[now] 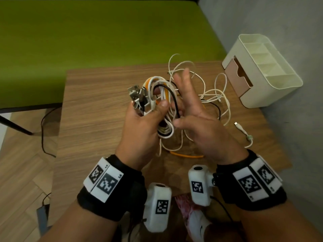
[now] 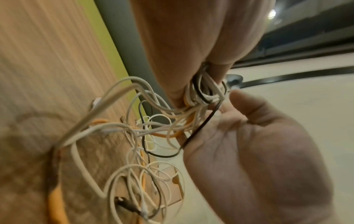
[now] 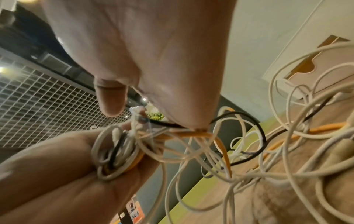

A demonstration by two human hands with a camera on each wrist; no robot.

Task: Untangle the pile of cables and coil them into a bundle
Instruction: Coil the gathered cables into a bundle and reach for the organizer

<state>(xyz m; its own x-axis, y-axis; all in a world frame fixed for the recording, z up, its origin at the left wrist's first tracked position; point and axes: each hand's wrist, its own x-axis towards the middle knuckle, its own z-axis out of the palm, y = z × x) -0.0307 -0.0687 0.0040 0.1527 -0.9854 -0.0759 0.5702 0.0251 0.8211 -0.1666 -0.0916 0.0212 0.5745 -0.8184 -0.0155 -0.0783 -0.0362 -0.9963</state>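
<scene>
Above the wooden desk (image 1: 97,105), I see my left hand (image 1: 143,126) raised with its grip closed around a half-wound coil (image 1: 162,102) of white, black and orange cables, thumb pressed across the loops and the metal plugs (image 1: 137,97) fanning out past the fingers. My right hand (image 1: 197,119) stands just beside the coil with its grip open, fingers spread and blurred, a black strand crossing its palm. The loose cables (image 1: 211,98) trail down from the coil onto the desk, near the cream organiser (image 1: 262,70).
</scene>
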